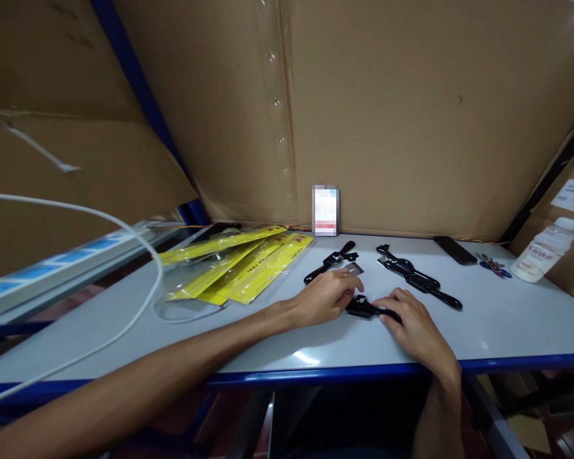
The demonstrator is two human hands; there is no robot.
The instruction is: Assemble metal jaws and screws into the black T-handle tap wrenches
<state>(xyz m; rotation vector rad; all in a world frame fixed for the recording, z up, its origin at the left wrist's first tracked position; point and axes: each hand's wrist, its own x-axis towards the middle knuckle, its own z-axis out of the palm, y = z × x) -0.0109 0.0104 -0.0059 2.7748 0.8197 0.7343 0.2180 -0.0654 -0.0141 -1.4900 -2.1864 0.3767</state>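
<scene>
Head view: the right hand (414,325) pinches the nearest black tool (362,307) by one handle, apparently steadying it near the front of the bench (287,347); the left hand (321,297) curls at its other end, grip unclear.

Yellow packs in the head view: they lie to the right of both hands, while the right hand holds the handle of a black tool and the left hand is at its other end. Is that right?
No: the head view shows the yellow packs to the left of the left hand and right hand. The rest stands, including how both are placed on the black tool.
</scene>
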